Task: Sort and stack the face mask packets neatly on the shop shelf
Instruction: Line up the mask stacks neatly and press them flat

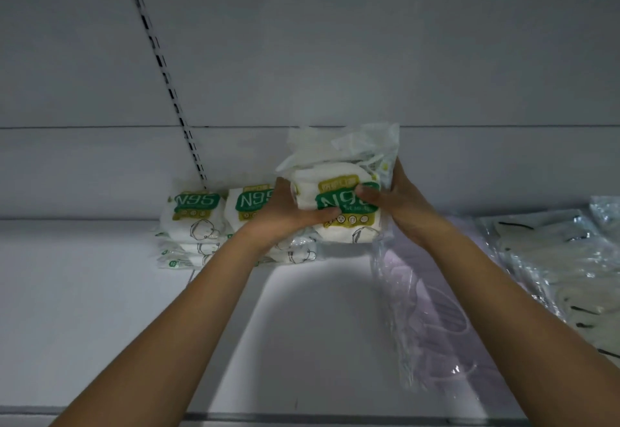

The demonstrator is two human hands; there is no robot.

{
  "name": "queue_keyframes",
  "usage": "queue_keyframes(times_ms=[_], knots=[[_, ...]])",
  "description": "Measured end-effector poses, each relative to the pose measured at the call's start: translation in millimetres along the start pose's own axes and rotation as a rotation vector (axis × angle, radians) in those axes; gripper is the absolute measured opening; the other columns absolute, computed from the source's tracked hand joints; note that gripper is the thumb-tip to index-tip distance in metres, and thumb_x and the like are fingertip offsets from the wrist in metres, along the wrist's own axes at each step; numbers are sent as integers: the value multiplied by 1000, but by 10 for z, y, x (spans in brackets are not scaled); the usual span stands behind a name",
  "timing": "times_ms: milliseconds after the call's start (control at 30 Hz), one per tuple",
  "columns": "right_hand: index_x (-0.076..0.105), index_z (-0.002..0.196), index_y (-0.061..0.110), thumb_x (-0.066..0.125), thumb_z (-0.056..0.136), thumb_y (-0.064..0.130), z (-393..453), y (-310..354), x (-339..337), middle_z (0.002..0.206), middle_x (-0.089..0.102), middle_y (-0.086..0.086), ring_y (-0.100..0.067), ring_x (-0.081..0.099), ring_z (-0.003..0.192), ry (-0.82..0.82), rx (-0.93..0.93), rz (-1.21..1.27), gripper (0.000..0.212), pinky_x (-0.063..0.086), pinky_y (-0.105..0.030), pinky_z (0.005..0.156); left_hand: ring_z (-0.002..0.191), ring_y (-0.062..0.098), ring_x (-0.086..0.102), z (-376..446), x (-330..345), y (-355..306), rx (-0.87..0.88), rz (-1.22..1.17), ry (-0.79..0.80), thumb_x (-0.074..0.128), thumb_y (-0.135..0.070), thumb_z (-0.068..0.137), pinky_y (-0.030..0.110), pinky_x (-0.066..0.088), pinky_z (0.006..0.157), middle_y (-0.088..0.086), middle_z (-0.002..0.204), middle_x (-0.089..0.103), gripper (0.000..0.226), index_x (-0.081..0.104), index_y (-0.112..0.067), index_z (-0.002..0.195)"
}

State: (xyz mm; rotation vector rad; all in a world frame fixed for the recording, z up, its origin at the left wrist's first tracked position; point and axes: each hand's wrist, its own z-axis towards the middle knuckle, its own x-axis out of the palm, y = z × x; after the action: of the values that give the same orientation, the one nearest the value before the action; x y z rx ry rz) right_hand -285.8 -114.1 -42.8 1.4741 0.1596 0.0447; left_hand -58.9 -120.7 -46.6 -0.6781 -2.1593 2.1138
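both hands hold a bundle of n95 mask packets above the white shelf, mid-frame.

the left hand (pixel 285 215) grips the bundle of packets (pixel 339 191) from its left side, thumb laid across the lower front, while the right hand (pixel 392 198) clasps the right side with its thumb curled over the green n95 label. the bundle sits just right of centre, tilted slightly, close to the grey back panel (pixel 335 57). left of it, two stacks of matching n95 packets (pixel 194 222) rest on the shelf (pixel 84 292) against the back panel, the nearer one partly hidden behind the left hand. at lower right, a clear packet of pale lilac masks (pixel 422 312) lies flat, and further right, at the frame's edge, clear packets of whitish masks (pixel 553 258) overlap one another. a slotted upright strip (pixel 161 67) runs diagonally down the upper left.
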Motion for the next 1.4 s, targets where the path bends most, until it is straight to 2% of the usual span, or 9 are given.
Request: queue_keyframes(times_ms=[100, 233, 467, 600, 733, 933, 1033, 1133, 1400], knots=[[35, 144, 24, 95, 51, 43, 43, -44, -90, 127, 66, 5, -15, 65, 115, 59, 14, -211, 113, 55, -36, 92, 118, 6, 60, -3, -110, -119, -40, 311, 59, 88, -42, 69, 9, 47, 90, -9, 127, 64, 63, 61, -27, 123], [54, 128, 13, 94, 60, 11, -5, -326, -90, 117, 70, 3, -9, 66, 112, 103, 45, -284, 79, 55, -24, 89, 149, 17, 14, 19, -201, -127, 43, 828, 104, 78, -59, 74, 32, 10, 120, -3, 162, 19, 108, 20, -22, 156], [27, 142, 28, 89, 64, 16, -35, -599, 49, 121, 59, 29, 16, 57, 108, -71, 39, -375, 101, 46, -7, 88, 149, 16, 22, 268, -195, 219, 148, 917, 1, 58, -76, 79, 45, 3, 124, -8, 160, 31, 92, 28, -29, 153], [26, 153, 23, 91, 53, 58, 26, -317, -4, 151, 44, 2, -21, 43, 139, -42, 134, -600, 125, 40, -43, 112, 153, 13, 5, 240, -403, 246, 177, 985, 155, 62, -76, 77, 46, -4, 124, -9, 165, 14, 103, 14, -33, 158], [0, 158, 26, 66, 61, 71, -15, 291, 194, 165, 8, -4, -25, 12, 151, -296, 143, -707, 126, 18, -44, 121, 144, 4, 22, -60, -977, 193, 137, 512, 52, 67, -60, 82, 28, 24, 115, -16, 161, 22, 85, 26, -42, 154], [50, 139, 19, 57, 96, 38, 119, 477, 1502, 137, 51, -1, -18, 50, 123, -272, -448, -848, 48, 42, -28, 100, 131, 32, 48, -224, -1832, 811, -411, 341, -752, 63, -61, 88, 42, 41, 109, 15, 144, 49, 80, 42, -11, 146], [51, 137, 16, 47, 100, 40, 263, 160, 2150, 120, 59, -6, -23, 58, 106, 64, -276, -998, 44, 46, -32, 83, 113, 31, 58, -289, -1887, 1053, -626, 79, -630, 62, -83, 71, 39, 48, 100, 14, 128, 60, 103, 51, -4, 135], [61, 106, 6, 42, 102, 37, 404, -166, 2410, 92, 59, -11, -30, 59, 91, 142, -141, -1066, 37, 40, -31, 67, 65, 19, 54, -338, -1804, 1053, -580, -170, -503, 63, -68, 83, 25, 45, 61, 4, 74, 58, 68, 61, -8, 115], [58, 115, 14, 46, 100, 38, 358, -493, 2347, 102, 62, -5, -21, 56, 94, 271, -189, -967, 31, 48, -33, 83, 100, 31, 71, -300, -1884, 921, -688, -353, -137, 75, -55, 79, 45, 56, 92, 13, 110, 75, 60, 68, -11, 119]])
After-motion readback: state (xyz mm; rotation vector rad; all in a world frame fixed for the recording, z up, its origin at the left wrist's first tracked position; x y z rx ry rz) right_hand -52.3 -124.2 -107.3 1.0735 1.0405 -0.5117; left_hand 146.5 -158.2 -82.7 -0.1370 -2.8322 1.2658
